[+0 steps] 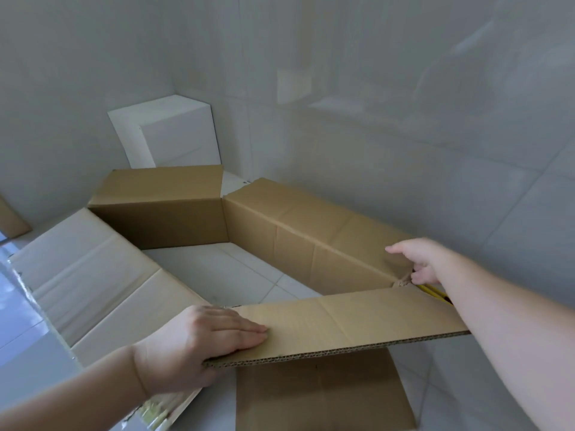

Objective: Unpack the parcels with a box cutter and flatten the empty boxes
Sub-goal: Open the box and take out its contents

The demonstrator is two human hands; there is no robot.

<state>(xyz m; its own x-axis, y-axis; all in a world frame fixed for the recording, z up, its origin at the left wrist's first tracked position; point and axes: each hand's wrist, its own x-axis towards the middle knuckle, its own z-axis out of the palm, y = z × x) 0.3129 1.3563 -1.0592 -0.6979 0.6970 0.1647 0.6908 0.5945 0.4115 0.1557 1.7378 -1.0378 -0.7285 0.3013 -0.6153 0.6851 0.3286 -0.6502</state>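
Note:
A large brown cardboard box [311,241] stands open on the white tiled floor, and the tiles show through its open bottom. My left hand [199,340] holds the near panel [342,325] at its left end, with straight fingers on top and the thumb hidden under the edge. At the box's right near corner, my right hand [423,262] grips a yellow and black box cutter [435,294]. The panel and my forearm hide most of the cutter, and its blade is not visible.
A white box [168,135] stands in the far corner against the tiled walls. The box's pale left flap [87,275] lies spread outward. Another brown cardboard sheet [323,396] lies on the floor below the near panel. A cardboard piece [11,219] leans at the far left.

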